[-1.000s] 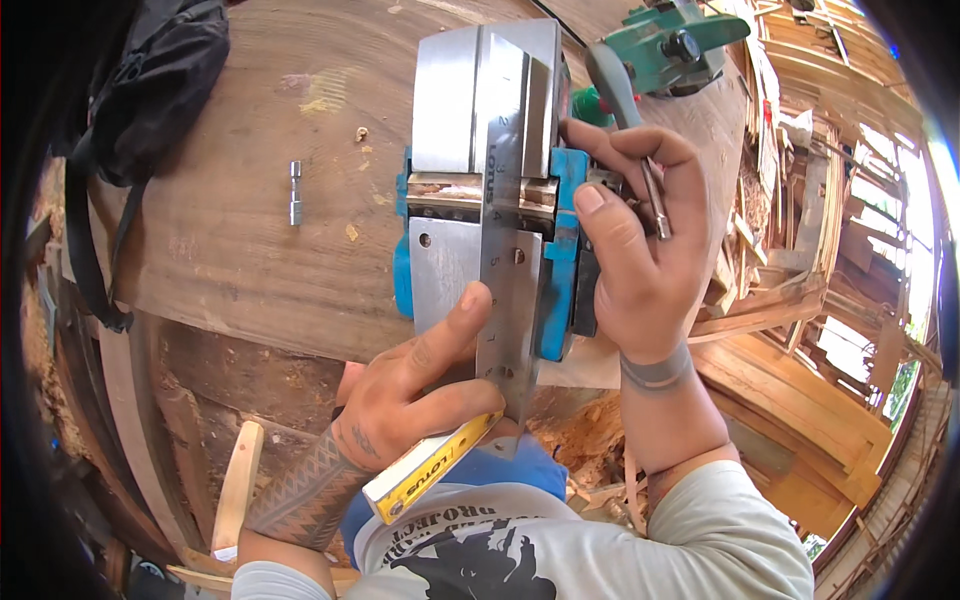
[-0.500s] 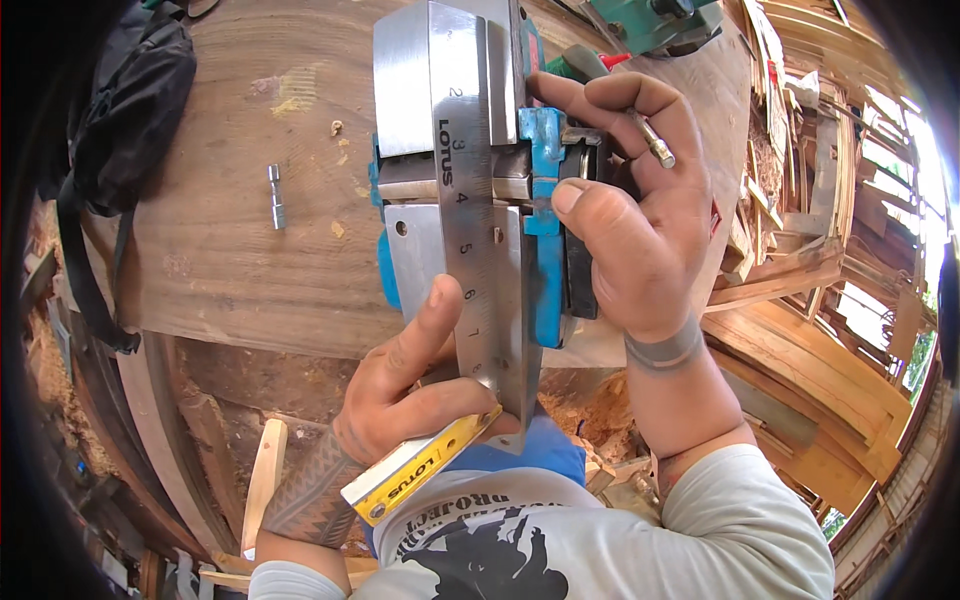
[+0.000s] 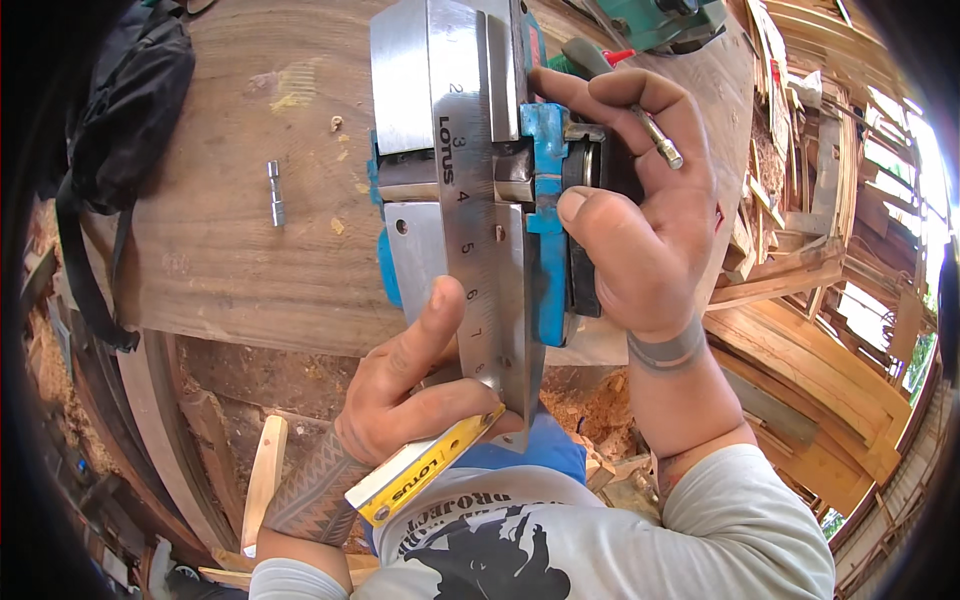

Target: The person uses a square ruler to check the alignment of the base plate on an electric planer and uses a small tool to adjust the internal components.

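An electric hand planer (image 3: 549, 280) with a blue body lies sole up, its metal sole plates and cutter drum facing me. My left hand (image 3: 405, 385) is closed around the near end of a try square (image 3: 466, 270); its steel blade lies lengthwise on the sole, across the drum gap. The square's yellow-edged stock (image 3: 420, 482) sticks out below that hand. My right hand (image 3: 655, 225) is at the planer's right side, thumb by the blue edge and a dark round part at the drum's end. A thin metal rod (image 3: 661, 140) is held between its curled fingers.
A small metal socket piece (image 3: 276, 193) lies on the wooden table (image 3: 230, 270). At the far left is a black bag (image 3: 135, 110) with a strap. A green power tool (image 3: 665, 22) stands at the back right. Stacked boards (image 3: 800, 380) and wood scraps lie beyond the table's right edge.
My right thumb has slid slightly right, showing more of the round part at the drum's end. The rod has shifted slightly right with the fingers. The try square stays on the sole.
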A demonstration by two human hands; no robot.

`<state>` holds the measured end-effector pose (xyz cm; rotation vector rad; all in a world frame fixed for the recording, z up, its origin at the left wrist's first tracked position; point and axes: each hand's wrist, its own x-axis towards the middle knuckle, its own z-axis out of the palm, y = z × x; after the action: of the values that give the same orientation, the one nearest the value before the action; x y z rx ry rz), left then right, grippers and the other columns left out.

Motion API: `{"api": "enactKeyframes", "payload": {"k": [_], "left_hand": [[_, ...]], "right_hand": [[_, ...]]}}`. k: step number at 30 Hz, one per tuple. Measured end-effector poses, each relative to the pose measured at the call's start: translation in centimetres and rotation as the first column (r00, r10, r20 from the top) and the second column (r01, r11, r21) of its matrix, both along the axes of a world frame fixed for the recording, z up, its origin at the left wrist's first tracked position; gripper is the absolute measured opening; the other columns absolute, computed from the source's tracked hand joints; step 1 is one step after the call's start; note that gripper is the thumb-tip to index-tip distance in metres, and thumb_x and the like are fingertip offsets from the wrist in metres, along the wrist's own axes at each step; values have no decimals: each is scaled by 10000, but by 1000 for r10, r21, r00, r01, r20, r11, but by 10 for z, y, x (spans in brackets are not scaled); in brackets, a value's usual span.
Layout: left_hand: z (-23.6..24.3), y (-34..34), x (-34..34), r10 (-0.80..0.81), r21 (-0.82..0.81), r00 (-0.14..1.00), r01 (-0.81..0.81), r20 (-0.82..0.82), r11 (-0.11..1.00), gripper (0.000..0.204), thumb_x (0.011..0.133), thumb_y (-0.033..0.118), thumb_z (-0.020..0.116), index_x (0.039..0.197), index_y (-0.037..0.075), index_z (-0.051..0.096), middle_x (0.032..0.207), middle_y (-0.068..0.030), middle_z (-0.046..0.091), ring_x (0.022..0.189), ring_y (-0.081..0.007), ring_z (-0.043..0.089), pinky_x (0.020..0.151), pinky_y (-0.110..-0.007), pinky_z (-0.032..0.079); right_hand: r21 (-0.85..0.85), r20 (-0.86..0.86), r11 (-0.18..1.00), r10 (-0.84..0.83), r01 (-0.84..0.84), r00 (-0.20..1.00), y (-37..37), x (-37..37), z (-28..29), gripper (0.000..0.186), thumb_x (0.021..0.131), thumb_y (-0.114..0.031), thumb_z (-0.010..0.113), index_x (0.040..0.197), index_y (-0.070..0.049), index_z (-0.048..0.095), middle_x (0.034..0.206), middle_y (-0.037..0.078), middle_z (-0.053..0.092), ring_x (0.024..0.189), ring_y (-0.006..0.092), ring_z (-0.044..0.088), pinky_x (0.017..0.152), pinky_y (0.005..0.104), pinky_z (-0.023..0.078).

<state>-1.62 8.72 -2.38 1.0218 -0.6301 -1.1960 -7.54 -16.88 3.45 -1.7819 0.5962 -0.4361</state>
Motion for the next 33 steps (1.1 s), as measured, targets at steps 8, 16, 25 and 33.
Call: {"api": "enactKeyframes", "payload": {"k": [8,16,25,33], "left_hand": [[-13,-12,-7,283,-242,880,-200,381,949,379,759,3,1009,1005,28,722,1801,-312,328,1222,-454,788,997,-452,689],[-5,-6,-1,141,-127,928,-103,344,987,468,764,-98,984,1108,132,765,1887,-144,182,1408,-413,685,1092,-439,665],[-7,-8,2,156,-167,890,-92,429,982,424,749,-19,1025,1051,98,752,1889,-140,181,1421,-435,672,1099,-439,661],[-11,-8,1,146,-159,893,-85,425,984,405,749,-2,1031,1029,96,755,1884,-144,198,1430,-442,664,1114,-449,653]], "right_hand": [[48,42,999,-24,22,999,4,0,-1,674,845,-19,654,1487,55,466,1505,317,658,1247,229,705,1115,351,555],[3,-7,1000,-23,23,1000,4,2,3,655,858,-13,657,1482,55,470,1502,318,659,1250,223,701,1113,348,555],[-41,0,999,-26,26,1000,5,4,2,575,932,4,654,1473,73,474,1470,325,674,1251,217,698,1087,330,564],[43,97,988,-150,147,984,9,10,-2,467,899,-25,756,1313,98,578,1280,203,757,1207,182,725,1022,292,563]]}}
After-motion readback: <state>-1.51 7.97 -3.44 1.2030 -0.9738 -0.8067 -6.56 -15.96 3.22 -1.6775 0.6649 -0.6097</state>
